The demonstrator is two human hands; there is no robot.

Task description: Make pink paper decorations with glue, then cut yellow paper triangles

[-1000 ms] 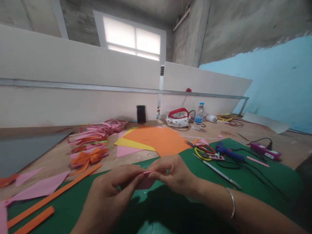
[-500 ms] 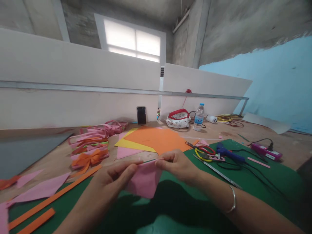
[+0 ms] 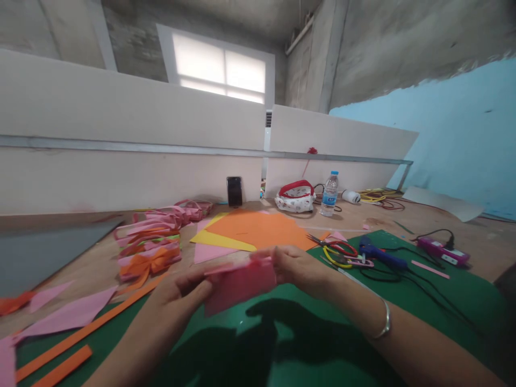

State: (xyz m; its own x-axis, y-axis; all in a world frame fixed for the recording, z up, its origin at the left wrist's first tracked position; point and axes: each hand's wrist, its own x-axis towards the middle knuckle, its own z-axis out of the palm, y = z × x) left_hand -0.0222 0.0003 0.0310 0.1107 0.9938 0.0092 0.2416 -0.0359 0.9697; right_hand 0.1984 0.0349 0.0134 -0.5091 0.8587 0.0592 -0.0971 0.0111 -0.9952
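A pink sheet [image 3: 242, 289] is suspended at the lower centre of the frame, clear of the green mat [image 3: 322, 352] below. Its long axis runs left to right, rising slightly toward the right. The upper edge appears folded over; motion blur prevents confirmation.

Left hand [image 3: 183, 296]: grip pinching the upper-left end, thumb on the near side. Right hand [image 3: 298, 271]: grip closed on the upper-right end; the exact finger contact is blurred. The sheet lies between the two grips, to the right of the left one and to the left of the right one. Neither hand is clearly nearer.

The mat covers the front of the worktop [image 3: 349, 223]. Right of frame: scissors [image 3: 342, 253] and a blue glue gun [image 3: 381, 253]. Centre, beyond the hands: an orange sheet [image 3: 262, 228] overlapping a yellow sheet [image 3: 220, 240]. Left: pink and orange bows [image 3: 149, 260].

Room: white panels [image 3: 121, 102] behind the worktop, a bright window [image 3: 201, 59] at upper centre, a blue wall [image 3: 463, 118] at upper right.
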